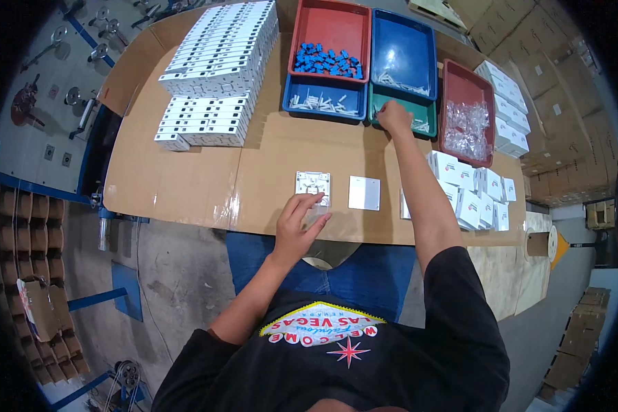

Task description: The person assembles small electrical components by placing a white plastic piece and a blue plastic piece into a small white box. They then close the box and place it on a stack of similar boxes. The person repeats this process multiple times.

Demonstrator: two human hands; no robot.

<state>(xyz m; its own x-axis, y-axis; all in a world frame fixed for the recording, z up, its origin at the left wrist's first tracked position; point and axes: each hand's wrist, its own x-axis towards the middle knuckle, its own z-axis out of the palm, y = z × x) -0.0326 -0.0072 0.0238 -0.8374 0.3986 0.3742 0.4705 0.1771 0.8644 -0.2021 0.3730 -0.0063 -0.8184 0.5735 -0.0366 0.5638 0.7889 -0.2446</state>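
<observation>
Two hands split: my left hand [301,223] lies with fingers spread flat on the white plate [313,185], while my right hand [394,117], far forward, has fingers pinched in the green tray [427,118]

A table covered with brown cardboard sheets [185,178] stands on a grey concrete floor [178,275]. Stacked cardboard boxes [563,103] fill the far right side. At the far left, a blue metal frame [82,299] borders a grey panel [41,103] carrying small metal fittings. Lighting is even.
</observation>
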